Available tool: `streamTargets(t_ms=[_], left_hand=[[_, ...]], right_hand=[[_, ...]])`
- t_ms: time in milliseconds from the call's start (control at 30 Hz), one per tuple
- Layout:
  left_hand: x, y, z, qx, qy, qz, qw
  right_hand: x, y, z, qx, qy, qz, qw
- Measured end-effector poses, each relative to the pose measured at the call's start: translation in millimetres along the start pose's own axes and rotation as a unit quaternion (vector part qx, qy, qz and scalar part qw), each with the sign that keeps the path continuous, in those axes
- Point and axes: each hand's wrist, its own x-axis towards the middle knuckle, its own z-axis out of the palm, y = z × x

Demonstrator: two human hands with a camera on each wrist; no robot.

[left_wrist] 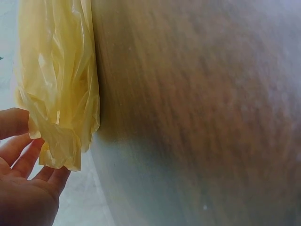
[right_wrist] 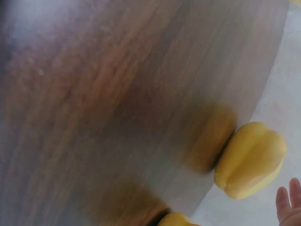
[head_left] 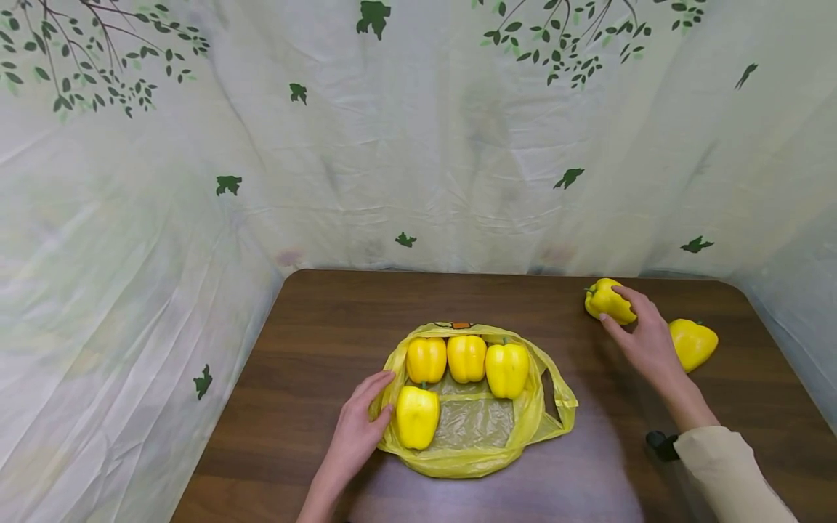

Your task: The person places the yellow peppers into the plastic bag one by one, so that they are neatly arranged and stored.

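My left hand [head_left: 358, 421] holds the left side of a yellow plastic bag [head_left: 467, 465]; in the left wrist view the bag's loose film [left_wrist: 59, 61] hangs between thumb and fingers. Inside the open bag are several yellow bell peppers, three in a back row and one bell pepper [head_left: 418, 418] at the front left. Over at the right, my right hand [head_left: 650, 345] reaches toward a yellow bell pepper [head_left: 604, 299], with thumb and fingers spread. The right wrist view shows a gap between that hand [right_wrist: 290, 209] and a pepper [right_wrist: 251, 160].
Another yellow bell pepper [head_left: 694, 345] lies just right of my right hand. A bag handle loop [head_left: 567, 401] spreads out on the brown wooden table [head_left: 314, 349]. Behind the table hangs a pale curtain [head_left: 431, 160] with leaf prints.
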Motion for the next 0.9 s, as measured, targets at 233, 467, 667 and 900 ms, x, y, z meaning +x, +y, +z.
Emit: streamTargets(t_ms=[233,467,667,900], left_hand=[[-0.1,-0.2,0.1,0.002,-0.001,0.002,1.0000],[0.3,0.6,0.5,-0.001,0.000,0.007,1.0000],[0.4,0.0,0.9,-0.002,0.002,0.008,1.0000],[0.1,0.0,1.1,-0.002,0.001,0.003,1.0000]], right_hand=[[9.3,5.5,-1.2,-0.004,-0.014,0.029,0.9995],[20.2,11.1,-0.5,-0.005,-0.016,0.028,0.9995],[26.8,13.8,0.4,-0.008,-0.032,0.037,0.9988],[30.9,16.5,1.7,-0.009,-0.053,0.065,0.9965]])
